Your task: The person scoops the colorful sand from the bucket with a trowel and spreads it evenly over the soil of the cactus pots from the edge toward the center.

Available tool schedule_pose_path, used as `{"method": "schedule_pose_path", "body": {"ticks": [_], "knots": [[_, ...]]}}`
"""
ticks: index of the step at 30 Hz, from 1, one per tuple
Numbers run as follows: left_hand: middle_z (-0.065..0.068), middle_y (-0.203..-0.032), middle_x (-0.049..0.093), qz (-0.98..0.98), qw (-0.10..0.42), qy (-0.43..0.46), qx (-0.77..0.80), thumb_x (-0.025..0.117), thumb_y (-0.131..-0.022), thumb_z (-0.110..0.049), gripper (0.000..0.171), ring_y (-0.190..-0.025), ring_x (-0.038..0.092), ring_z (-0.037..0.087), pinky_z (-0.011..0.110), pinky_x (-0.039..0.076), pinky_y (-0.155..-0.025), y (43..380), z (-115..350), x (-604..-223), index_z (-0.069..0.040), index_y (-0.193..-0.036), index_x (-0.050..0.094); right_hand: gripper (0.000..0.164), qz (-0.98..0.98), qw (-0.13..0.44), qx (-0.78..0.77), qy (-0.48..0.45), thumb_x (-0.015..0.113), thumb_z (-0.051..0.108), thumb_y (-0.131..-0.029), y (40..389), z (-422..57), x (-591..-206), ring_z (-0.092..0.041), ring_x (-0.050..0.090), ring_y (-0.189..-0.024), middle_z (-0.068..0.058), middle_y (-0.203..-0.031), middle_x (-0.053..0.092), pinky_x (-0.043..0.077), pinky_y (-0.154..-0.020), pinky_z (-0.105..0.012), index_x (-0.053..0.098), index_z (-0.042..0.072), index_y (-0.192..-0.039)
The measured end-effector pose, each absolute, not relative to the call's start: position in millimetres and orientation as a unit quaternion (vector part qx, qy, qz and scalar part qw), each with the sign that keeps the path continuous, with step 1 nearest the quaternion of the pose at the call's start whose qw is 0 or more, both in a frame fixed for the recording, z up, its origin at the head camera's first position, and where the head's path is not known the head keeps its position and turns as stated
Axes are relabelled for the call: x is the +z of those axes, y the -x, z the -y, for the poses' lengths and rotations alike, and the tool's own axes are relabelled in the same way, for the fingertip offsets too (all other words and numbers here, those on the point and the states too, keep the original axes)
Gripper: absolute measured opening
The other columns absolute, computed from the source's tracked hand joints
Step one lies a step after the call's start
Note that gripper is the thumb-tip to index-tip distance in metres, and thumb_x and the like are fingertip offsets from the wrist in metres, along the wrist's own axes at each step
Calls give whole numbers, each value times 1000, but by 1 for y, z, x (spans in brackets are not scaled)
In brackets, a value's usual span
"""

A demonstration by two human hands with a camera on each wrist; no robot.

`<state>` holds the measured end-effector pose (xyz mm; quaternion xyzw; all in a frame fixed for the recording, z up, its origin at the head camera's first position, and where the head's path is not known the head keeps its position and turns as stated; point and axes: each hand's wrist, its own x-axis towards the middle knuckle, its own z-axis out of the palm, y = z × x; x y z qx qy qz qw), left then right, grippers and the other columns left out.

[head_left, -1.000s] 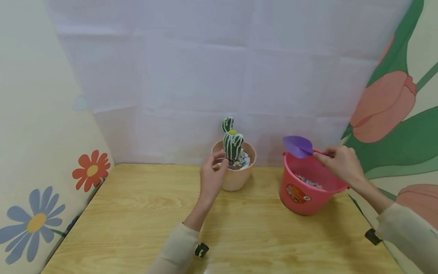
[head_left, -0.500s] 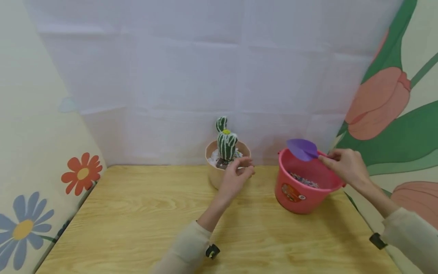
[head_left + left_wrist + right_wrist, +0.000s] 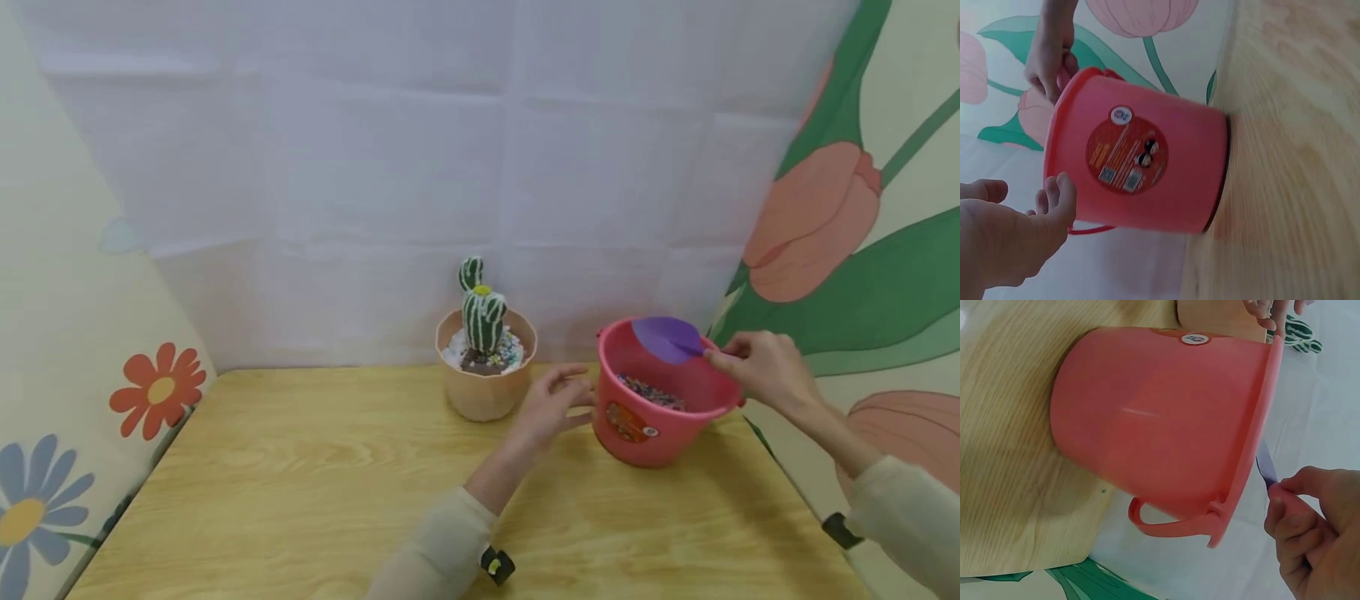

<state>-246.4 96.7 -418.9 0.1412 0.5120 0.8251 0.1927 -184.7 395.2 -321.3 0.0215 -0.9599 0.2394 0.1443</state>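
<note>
My right hand (image 3: 768, 375) grips the pink handle (image 3: 1304, 515) of a toy shovel. Its purple blade (image 3: 669, 340) is over the mouth of a pink bucket (image 3: 648, 437), which has small multicoloured bits (image 3: 651, 393) at the bottom. My left hand (image 3: 551, 406) has its fingers loosely extended toward the bucket's left side, holding nothing; in the left wrist view those fingers (image 3: 1060, 194) overlap the bucket wall near the rim. Left of that hand stands a knitted green cactus (image 3: 482, 321) in a peach pot (image 3: 487, 396), with white and coloured bits around its base.
Everything stands on a wood-grain table (image 3: 315, 492). A white cloth (image 3: 375, 183) hangs behind the pot and bucket. On the right, a wall painted with tulips (image 3: 813, 221) rises close beside the bucket. A thin pink bucket handle (image 3: 1172, 526) hangs at its side.
My left hand has moved right, from the cactus pot to beside the bucket. The shovel blade has lowered toward the bucket's mouth. The head view has shifted slightly to the right.
</note>
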Motion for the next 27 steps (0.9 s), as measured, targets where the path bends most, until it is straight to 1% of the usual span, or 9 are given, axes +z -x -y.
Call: {"method": "schedule_pose_path", "body": {"ticks": [2,3,7,9,11,15,18,23,27], "knots": [[24,-115,65,-496,208,-118,835,64,-99,-12,45,-114,59,47,46,57,-90,244,-102,-422,6,-138,52,38,961,134,242,-21,68,33,-99,183,-397,-325,-20,63,-52,-7,-72,70,45,-41,-32,73,-5,-97],[22,-112,66,-490,212,-106,839,66,-97,-11,44,-113,60,46,46,57,-90,243,-104,-423,5,-136,53,38,961,129,243,-20,68,32,-99,183,-397,-327,-21,64,-52,-6,-71,70,45,-41,-32,73,-5,-97],[17,-103,67,-472,208,-74,853,69,-94,-6,39,-98,66,33,44,57,-88,239,-112,-428,4,-130,58,36,965,119,232,-27,69,31,-98,186,-398,-333,-18,62,-53,-2,-67,67,44,-42,-31,74,-4,-95],[16,-105,68,-463,208,-65,859,70,-93,-4,39,-93,67,27,43,58,-88,239,-115,-429,3,-130,59,33,968,119,219,-28,69,30,-98,189,-398,-335,-17,61,-53,0,-64,65,43,-43,-31,74,-3,-92],[16,-110,68,-456,210,-59,863,73,-91,-3,44,-89,68,24,42,58,-87,239,-119,-430,2,-132,58,30,971,121,206,-29,70,28,-97,192,-398,-336,-16,59,-52,1,-62,63,43,-43,-31,73,0,-88],[18,-122,65,-432,217,-53,874,75,-89,0,53,-90,69,24,40,58,-86,240,-128,-431,3,-137,54,27,975,122,182,-30,70,26,-96,198,-399,-336,-15,57,-49,2,-58,59,42,-41,-31,71,3,-82],[21,-126,62,-402,215,-46,889,74,-90,1,50,-95,68,25,40,57,-88,243,-137,-430,3,-136,55,28,979,127,153,-35,68,25,-96,204,-400,-336,-14,54,-47,3,-55,55,39,-41,-32,67,6,-76],[20,-119,62,-356,207,-24,911,69,-92,3,40,-102,65,27,41,57,-89,247,-150,-429,2,-131,59,30,986,128,89,-51,66,25,-97,214,-403,-335,-15,49,-48,2,-56,49,36,-43,-32,57,11,-71],[13,-108,65,-336,209,-10,918,67,-91,7,40,-95,65,23,38,59,-84,248,-158,-427,1,-129,59,33,990,122,43,-63,65,21,-97,218,-402,-336,-16,46,-49,1,-56,46,36,-43,-32,51,13,-68]]}}
